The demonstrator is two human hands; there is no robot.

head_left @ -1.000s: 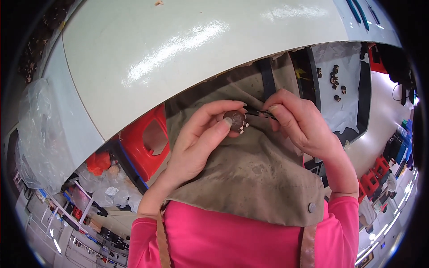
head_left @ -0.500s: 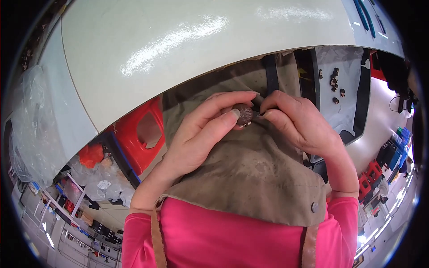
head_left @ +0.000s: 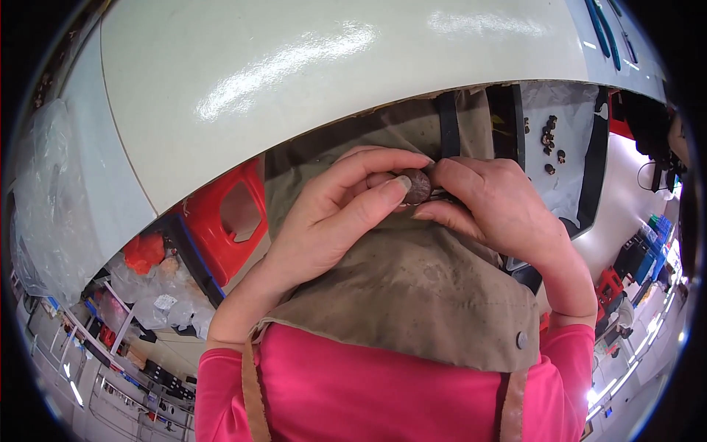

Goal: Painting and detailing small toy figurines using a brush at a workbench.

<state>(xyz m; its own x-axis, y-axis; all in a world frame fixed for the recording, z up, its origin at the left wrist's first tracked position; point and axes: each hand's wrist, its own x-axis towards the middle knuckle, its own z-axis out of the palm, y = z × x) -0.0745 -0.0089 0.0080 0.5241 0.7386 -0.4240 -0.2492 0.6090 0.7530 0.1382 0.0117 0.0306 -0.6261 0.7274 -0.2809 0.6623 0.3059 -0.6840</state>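
Observation:
My left hand [head_left: 335,214] pinches a small round dark brown object [head_left: 417,186] between thumb and fingers, just below the edge of a cream table [head_left: 309,74]. My right hand [head_left: 495,208] meets it from the right, its fingers against the same object and closed on a thin dark tool that is mostly hidden. Both hands hover over a stained tan apron [head_left: 412,295] worn over a pink top [head_left: 368,390].
A red plastic stool [head_left: 224,221] stands under the table at the left. Several small dark pieces [head_left: 546,140] lie on a pale sheet at the upper right. Blue-handled tools [head_left: 607,26] rest on the table's far right. Crumpled clear plastic [head_left: 44,199] hangs at the left.
Both hands have drawn closer together and slightly up toward the table edge. The thin tool, visible in my right hand one second ago, is now almost hidden behind the fingers.

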